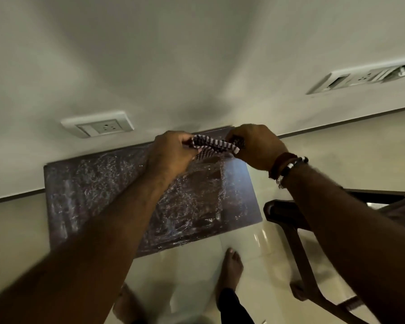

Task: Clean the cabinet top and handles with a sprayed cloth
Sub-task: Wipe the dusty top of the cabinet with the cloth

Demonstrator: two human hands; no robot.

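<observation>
Room: a pale wall [197, 54] meets a glossy tiled floor [325, 155]; the view looks steeply down and is somewhat blurred.
Cabinet: the dark cabinet top [91, 190] stands against the wall, below both hands; its surface shows pale streaks and wet-looking glints.
Cloth: a checked cloth [212, 146], dark and light, is stretched between the two hands, held in the air above the far edge of the cabinet top.
Left hand: the left hand [171, 155] grips the left end of the cloth; its fingers [187, 142] are curled round the fabric.
Right hand: the right hand [255, 146] grips the right end; its fingers are curled under, and part of the cloth is hidden inside them.
Wrist: a beaded bracelet [290, 168] and a reddish band sit on the right wrist.
Sockets: one socket plate [98, 125] is on the wall, beyond and to the left of the left fingers; a longer switch panel [365, 77] is on the wall, well apart, beyond and to the right of the right fingers.
Chair: a dark wooden chair [290, 216] stands on the floor just beside the cabinet, nearer than the right fingers and partly behind the right forearm.
Foot: a bare foot [229, 270] rests on the floor, nearer than the cabinet's front edge.
</observation>
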